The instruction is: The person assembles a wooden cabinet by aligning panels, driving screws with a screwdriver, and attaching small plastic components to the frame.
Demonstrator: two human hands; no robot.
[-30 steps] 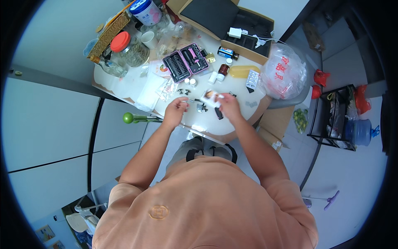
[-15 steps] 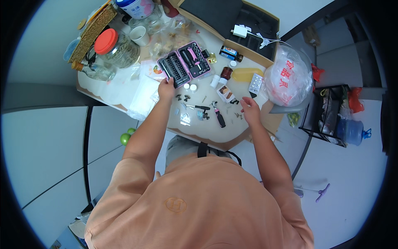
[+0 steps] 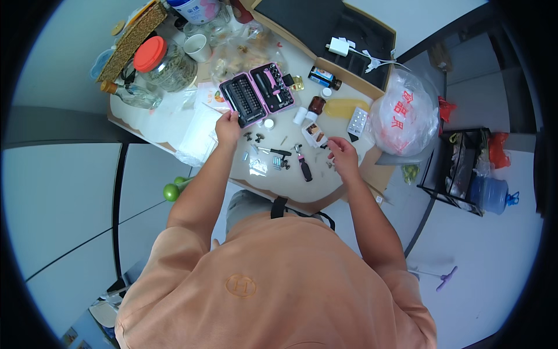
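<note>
An open tool case (image 3: pixel 268 111), black with pink edges, lies on the table and holds rows of bits, sockets and a handle. My left hand (image 3: pixel 228 128) is closed on its near left corner, with the fingertips partly hidden. My right hand (image 3: pixel 344 158) hovers above the table at the right, its fingers bent and slightly apart, with nothing visible in them. Its fingertips are beside small black fittings and a white box with a picture (image 3: pixel 314 134). Between my hands lie a pink-and-black ratchet screwdriver (image 3: pixel 304 167), a black-handled screwdriver (image 3: pixel 280 152) and several dark thumbscrews (image 3: pixel 258 138).
Behind the case stand a red-lidded jar (image 3: pixel 168 70), a white cup (image 3: pixel 198 48) and plastic bags. A cardboard box (image 3: pixel 354 77) holds a white charger (image 3: pixel 338 46). Brown bottles, a blister pack (image 3: pixel 357 121) and a bulging plastic bag (image 3: pixel 404 110) occupy the right.
My right hand has shifted a little left and lower, closer to the small black fittings. My left hand stays at the case's corner. The whole view has tilted slightly.
</note>
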